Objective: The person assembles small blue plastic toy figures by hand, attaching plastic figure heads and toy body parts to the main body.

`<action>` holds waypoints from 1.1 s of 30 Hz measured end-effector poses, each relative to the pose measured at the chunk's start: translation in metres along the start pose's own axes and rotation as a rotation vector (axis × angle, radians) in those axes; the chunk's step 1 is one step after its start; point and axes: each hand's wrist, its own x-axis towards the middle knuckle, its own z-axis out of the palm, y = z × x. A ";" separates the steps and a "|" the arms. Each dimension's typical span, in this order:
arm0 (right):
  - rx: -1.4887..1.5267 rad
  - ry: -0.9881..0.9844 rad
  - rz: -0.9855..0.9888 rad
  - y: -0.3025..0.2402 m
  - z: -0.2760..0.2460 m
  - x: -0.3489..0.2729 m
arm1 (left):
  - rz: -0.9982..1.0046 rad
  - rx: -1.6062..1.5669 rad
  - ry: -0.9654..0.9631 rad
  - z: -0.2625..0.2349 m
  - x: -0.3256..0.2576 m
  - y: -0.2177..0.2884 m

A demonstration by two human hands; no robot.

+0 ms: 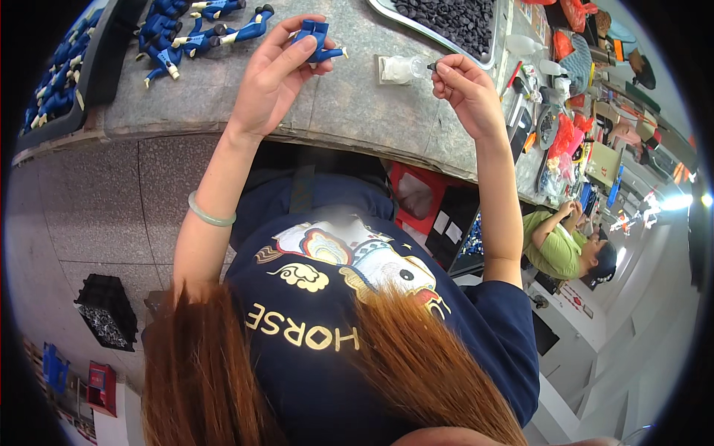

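My left hand (269, 78) is closed around a blue toy figure body (318, 37), whose cream-coloured hand sticks out to the right. Thumb and fingertips of my right hand (470, 91) pinch a small black piece (432, 67). That piece is at the side of a small clear jar (405, 69) resting on a whitish square pad (385, 70); whether they touch I cannot tell. At the far left of the table, several similar blue figures (199, 39) with black and cream ends lie loose.
A metal tray (492, 56) of black pieces (450, 21) stands at the far side. A dark bin (100, 63) of blue figures sits left. Clear bottles (523, 44), tools and red bags (563, 134) crowd the right. A person in green (554, 245) works farther right.
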 end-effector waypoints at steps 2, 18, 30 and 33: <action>-0.025 -0.004 -0.005 0.001 0.000 0.001 | 0.003 0.002 -0.008 -0.001 0.000 0.000; -0.212 0.020 -0.075 -0.004 0.004 0.000 | -0.011 -0.009 0.010 0.001 0.000 0.001; -0.168 0.011 -0.111 0.002 0.002 -0.002 | -0.018 -0.004 0.010 -0.001 0.000 -0.001; -0.156 0.022 -0.122 0.000 0.003 -0.003 | -0.016 0.016 -0.001 -0.001 -0.001 0.003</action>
